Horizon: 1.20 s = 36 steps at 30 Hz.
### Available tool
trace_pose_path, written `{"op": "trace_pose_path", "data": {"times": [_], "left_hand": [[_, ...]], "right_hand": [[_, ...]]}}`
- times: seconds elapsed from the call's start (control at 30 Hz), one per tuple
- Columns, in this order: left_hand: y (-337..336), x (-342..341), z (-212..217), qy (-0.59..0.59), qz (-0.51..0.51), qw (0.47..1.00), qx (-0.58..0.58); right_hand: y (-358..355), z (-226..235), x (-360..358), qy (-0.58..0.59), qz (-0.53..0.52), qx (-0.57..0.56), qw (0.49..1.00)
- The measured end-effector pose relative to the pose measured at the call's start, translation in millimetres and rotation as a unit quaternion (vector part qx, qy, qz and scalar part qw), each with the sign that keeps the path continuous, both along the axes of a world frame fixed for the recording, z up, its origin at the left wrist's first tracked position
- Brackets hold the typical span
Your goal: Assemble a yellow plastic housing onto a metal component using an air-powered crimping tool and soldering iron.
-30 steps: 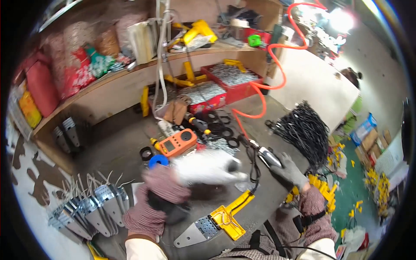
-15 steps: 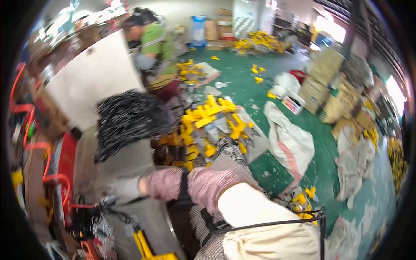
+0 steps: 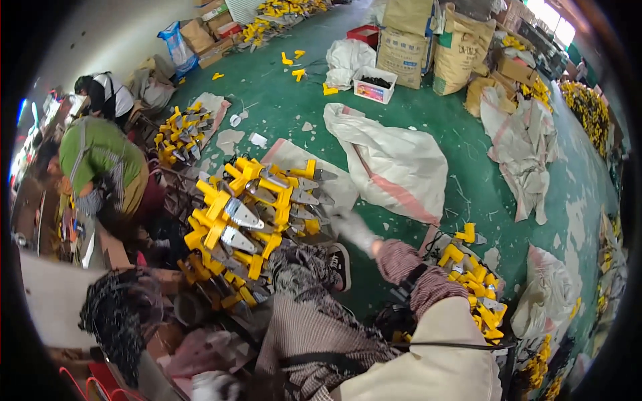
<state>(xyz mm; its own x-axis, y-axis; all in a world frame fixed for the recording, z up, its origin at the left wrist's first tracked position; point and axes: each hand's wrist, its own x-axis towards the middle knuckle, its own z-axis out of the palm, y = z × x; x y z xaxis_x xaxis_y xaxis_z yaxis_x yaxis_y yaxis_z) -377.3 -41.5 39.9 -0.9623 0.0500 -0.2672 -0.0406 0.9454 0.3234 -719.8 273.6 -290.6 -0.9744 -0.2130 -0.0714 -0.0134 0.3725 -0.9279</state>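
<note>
My right hand (image 3: 354,230), in a pale glove, reaches to the right edge of a heap of yellow-handled tools (image 3: 231,220) with pointed grey metal ends. Its fingers are smeared by motion, so I cannot make out whether it holds one. At the lower edge, next to a blurred pink sleeve (image 3: 200,351), is my left hand (image 3: 215,386) in a whitish glove; its fingers do not show clearly. A bundle of black cords (image 3: 114,314) hangs over the bench at the lower left.
A white woven sack (image 3: 394,160) lies on the green floor beyond my right hand. More yellow tools (image 3: 478,287) are piled beside my right forearm. A person in green (image 3: 100,160) bends over a bench at left. Full sacks (image 3: 404,57) and a white box (image 3: 374,85) stand at the back.
The view has swung to the right. My right hand has left the metal bench with the red hose and now reaches out at the yellow-handled heap. My left hand has come into view.
</note>
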Motion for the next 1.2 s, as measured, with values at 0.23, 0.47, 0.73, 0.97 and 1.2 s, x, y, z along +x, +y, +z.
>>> {"op": "trace_pose_path", "data": {"times": [0.23,0.47,0.73,0.97,1.2], "left_hand": [[72.0,-184.1,-199.3,-0.183,-0.172,0.965,0.073],[111.6,-254.5,-293.3,-0.362,-0.281,0.889,0.004],[118.5,-277.7,-293.6,-0.456,-0.322,0.828,0.061],[101.5,-272.5,-291.1,-0.399,-0.279,0.862,0.143],[81.8,-277.2,-274.0,-0.252,-0.162,0.909,0.291]], "right_hand": [[96.0,-161.5,-189.4,-0.095,-0.161,0.257,0.948],[118.5,-237.7,-372.6,0.011,-0.153,0.421,0.894],[147.2,-418.0,-370.6,-0.188,-0.213,0.252,0.925],[178.4,-338.6,-159.4,-0.218,-0.411,-0.146,0.873],[290.7,2.7,-148.9,0.211,-0.377,-0.143,0.891]]}}
